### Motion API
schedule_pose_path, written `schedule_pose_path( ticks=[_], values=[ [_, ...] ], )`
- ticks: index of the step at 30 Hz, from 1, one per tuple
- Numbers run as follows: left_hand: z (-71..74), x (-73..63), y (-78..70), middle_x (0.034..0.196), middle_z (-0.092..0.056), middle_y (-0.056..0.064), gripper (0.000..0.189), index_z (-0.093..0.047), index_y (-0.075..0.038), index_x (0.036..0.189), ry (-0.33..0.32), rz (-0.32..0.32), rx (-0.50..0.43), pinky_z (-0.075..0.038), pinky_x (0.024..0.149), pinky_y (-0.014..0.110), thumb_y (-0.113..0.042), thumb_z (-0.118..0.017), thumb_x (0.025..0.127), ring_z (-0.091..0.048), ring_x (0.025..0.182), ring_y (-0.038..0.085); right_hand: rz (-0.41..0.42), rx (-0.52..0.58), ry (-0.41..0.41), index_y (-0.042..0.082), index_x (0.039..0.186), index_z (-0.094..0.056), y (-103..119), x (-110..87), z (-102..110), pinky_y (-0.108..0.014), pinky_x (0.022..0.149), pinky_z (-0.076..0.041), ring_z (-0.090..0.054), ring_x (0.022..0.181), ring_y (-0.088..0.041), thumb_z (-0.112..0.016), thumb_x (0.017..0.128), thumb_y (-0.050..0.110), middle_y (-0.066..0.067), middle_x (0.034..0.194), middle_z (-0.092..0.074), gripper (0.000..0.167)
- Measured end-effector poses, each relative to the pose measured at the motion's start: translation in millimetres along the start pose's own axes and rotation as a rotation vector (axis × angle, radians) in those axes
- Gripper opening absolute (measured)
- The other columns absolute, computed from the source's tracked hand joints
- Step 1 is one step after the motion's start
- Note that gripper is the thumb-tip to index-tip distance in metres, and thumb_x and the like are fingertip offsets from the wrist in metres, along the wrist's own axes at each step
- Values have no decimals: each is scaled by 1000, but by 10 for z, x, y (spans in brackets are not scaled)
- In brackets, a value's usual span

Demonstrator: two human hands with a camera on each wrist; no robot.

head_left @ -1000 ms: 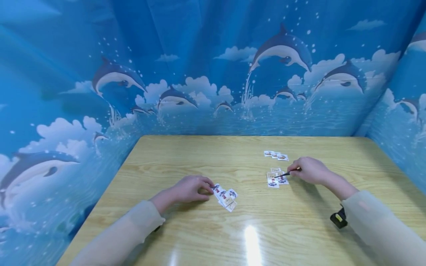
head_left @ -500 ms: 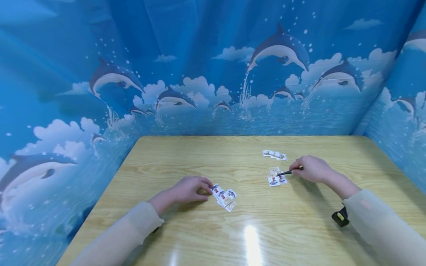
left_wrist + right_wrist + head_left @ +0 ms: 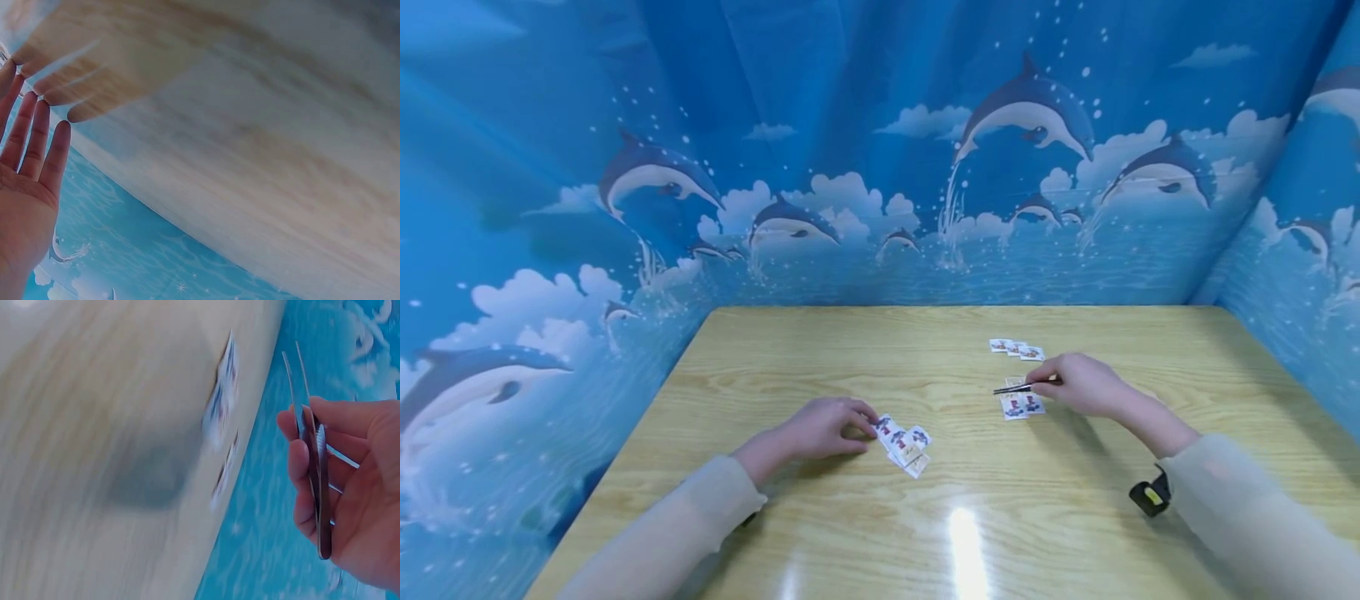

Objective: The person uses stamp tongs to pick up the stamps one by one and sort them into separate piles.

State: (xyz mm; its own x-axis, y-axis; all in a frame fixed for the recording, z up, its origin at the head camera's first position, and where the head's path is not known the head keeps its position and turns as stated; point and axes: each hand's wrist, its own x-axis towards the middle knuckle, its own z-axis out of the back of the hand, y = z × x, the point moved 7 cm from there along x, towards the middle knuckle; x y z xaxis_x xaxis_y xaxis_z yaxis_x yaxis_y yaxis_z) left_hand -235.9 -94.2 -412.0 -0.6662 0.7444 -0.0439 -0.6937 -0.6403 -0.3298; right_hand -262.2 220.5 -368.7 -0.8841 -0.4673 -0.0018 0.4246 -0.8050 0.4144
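My right hand pinches a pair of metal tweezers between thumb and fingers. Their two tips stand apart in the right wrist view, with nothing between them. In the head view the tweezers point left, over the upper part of a small cluster of printed picture cards, partly covering it. My left hand rests at the upper left end of another overlapping group of such cards, its fingertips at the edge. The left wrist view shows that hand with fingers nearly straight, touching the tabletop.
A short row of similar cards lies farther back on the wooden table. A dolphin-patterned blue curtain stands behind the table and along its sides. A black strap device hangs at the right wrist.
My right hand has shifted slightly left. The tweezers, whose tips were down at the cards, now point more level and farther left across them. The left hand stays in place.
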Motion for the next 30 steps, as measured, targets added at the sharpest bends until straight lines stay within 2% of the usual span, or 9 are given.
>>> schedule_pose_path(
  ticks=[4, 6, 9, 13, 17, 25, 30],
  values=[
    [2, 3, -5, 125, -62, -3, 21, -75, -18, 106, 2, 12, 0, -44, 100, 39, -25, -75, 86, -57, 115, 18, 42, 45, 32, 2, 109, -73, 233, 113, -161, -31, 61, -46, -62, 78, -15, -65, 92, 12, -11, 102, -71, 21],
    [-3, 8, -3, 125, -62, -3, 21, -75, -18, 107, 4, 13, 6, -44, 100, 39, -25, -74, 87, -57, 116, 18, 82, 51, 51, 4, 108, -74, 348, 168, -237, -32, 65, -49, -64, 83, -16, -65, 93, 12, -10, 103, -71, 19],
    [-14, 15, 4, 126, -62, -3, 22, -75, -18, 107, 7, 17, 6, -43, 101, 39, -25, -74, 87, -56, 116, 18, 147, 44, 66, 7, 105, -75, 498, 229, -347, -33, 67, -51, -64, 83, -14, -66, 92, 13, -5, 100, -71, 17],
    [-21, 27, 5, 126, -62, -3, 22, -75, -18, 107, 7, 12, 6, -43, 101, 39, -25, -74, 87, -56, 117, 18, 187, 33, 87, 13, 102, -76, 647, 260, -475, -31, 68, -51, -62, 81, -9, -67, 92, 15, 1, 97, -71, 14],
    [-12, 32, -21, 125, -63, -1, 21, -75, -17, 106, -3, -19, 33, -44, 100, 38, -24, -74, 86, -58, 115, 18, 216, 41, 94, 15, 100, -76, 757, 249, -552, -28, 67, -49, -60, 78, -6, -68, 91, 16, 3, 95, -71, 12],
    [12, -7, -90, 122, -64, 0, 22, -74, -15, 106, -16, -60, 102, -46, 97, 36, -20, -75, 85, -60, 112, 18, 195, 65, 103, 15, 101, -76, 855, 203, -624, -27, 64, -48, -60, 75, -5, -69, 90, 18, 4, 93, -71, 13],
    [7, -41, -106, 122, -63, -1, 22, -74, -15, 108, -19, -71, 133, -47, 96, 35, -22, -73, 87, -60, 111, 17, 174, 55, 83, 12, 105, -75, 884, 258, -650, -37, 77, -54, -66, 90, -18, -67, 91, 17, -2, 103, -72, 17]
  ],
)
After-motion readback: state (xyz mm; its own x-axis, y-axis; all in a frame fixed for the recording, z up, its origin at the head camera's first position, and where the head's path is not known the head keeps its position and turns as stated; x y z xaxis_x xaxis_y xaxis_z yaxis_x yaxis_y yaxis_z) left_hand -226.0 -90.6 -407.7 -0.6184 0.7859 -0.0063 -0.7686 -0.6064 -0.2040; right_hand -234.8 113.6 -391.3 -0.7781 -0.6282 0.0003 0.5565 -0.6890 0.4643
